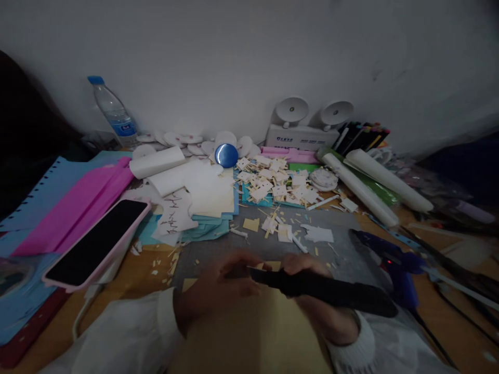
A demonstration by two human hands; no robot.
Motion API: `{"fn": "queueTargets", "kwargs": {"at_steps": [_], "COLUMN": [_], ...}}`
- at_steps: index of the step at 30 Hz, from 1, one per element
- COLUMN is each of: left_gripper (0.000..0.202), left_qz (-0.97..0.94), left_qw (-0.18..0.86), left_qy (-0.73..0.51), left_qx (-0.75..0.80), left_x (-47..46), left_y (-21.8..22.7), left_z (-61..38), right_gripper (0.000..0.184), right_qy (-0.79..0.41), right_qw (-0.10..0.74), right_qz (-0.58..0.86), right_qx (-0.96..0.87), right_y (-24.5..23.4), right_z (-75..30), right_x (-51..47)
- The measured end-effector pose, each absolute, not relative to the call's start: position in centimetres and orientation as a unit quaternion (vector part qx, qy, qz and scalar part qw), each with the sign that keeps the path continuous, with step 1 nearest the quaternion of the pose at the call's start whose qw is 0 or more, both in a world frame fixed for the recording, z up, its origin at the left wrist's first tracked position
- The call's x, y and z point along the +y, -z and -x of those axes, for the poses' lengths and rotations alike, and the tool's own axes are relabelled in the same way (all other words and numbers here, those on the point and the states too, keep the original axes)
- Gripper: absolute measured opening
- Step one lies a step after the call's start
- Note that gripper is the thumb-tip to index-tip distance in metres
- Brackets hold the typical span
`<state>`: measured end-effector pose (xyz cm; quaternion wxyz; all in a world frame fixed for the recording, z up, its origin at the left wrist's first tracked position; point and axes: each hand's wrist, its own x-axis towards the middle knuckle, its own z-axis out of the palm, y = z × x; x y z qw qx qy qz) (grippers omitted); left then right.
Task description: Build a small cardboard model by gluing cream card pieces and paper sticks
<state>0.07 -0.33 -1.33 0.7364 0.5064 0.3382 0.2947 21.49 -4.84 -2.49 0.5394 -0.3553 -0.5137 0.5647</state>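
A long black tool, shaped like a utility knife, slants across my right hand, which grips it. The tool's narrow end points left, toward my left hand. Motion blurs my left hand; its fingers are curled in close to that end, and what is between them is hidden. In front of me, below both hands, a cream-coloured sheet appears blurred. Just beyond the hands, small paper scraps and thin sticks are scattered over a grey cutting mat.
A blue glue gun with a red light lies at right. To the left are a pink-cased phone and coloured paper. Small wooden pieces, white rolls and a water bottle stand or lie farther back.
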Motion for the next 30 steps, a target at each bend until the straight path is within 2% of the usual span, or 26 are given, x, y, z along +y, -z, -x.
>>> {"fn": "queueTargets", "kwargs": {"at_steps": [7,11,17,20,26,30], "left_gripper": [0.037,0.032,0.036,0.028,0.031,0.031], "left_qz": [-0.512,-0.521,-0.537,-0.546,-0.617,-0.600], "left_qw": [0.737,0.736,0.723,0.725,0.648,0.670], "left_qy": [-0.308,-0.312,-0.309,-0.312,-0.350,-0.345], "left_qx": [0.315,0.300,0.306,0.282,0.276,0.269], "left_x": [-0.33,-0.36,-0.38,-0.27,0.10,0.02], "left_y": [2.18,2.24,1.73,1.42,1.80,1.82], "left_z": [0.06,0.17,0.00,-0.13,0.19,0.20], "right_gripper": [0.027,0.026,0.026,0.025,0.026,0.027], "right_qy": [-0.611,-0.611,-0.610,-0.601,-0.594,-0.582], "right_qw": [0.504,0.504,0.498,0.500,0.503,0.510], "right_qz": [0.301,0.296,0.289,0.295,0.315,0.336], "right_qx": [-0.531,-0.534,-0.545,-0.550,-0.543,-0.537], "right_y": [1.82,1.64,1.58,1.59,2.15,2.31], "right_z": [-21.54,-21.46,-21.30,-21.28,-21.58,-21.60], "right_x": [-4.70,-4.54,-4.44,-4.46,-4.70,-4.78]}}
